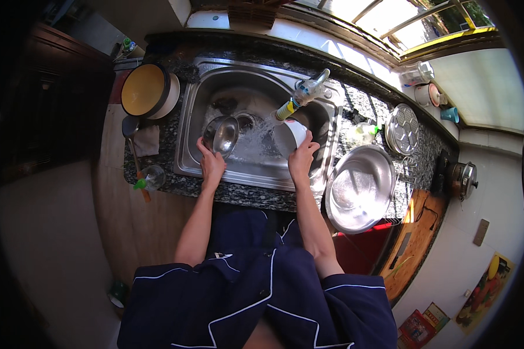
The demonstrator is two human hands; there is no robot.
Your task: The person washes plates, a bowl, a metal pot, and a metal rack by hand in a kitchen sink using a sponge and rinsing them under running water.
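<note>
My left hand (212,165) grips the rim of a small stainless steel bowl (225,137), tilted over the left part of the sink. In my right hand (303,158) is a white bowl (291,135), tipped on its side beneath the faucet (308,90). Water runs from the yellow-striped faucet nozzle (284,111) and splashes between the two bowls. Around both hands is the stainless steel sink (257,83), its drain partly hidden behind the steel bowl.
Left of the sink are a yellow-lined pot (143,89), a spatula (133,141), a cloth (147,141) and a green-capped bottle (153,176). On the right are a large metal basin (361,187), another bottle (361,133) and perforated steamer plates (402,129). A window (393,22) lies beyond.
</note>
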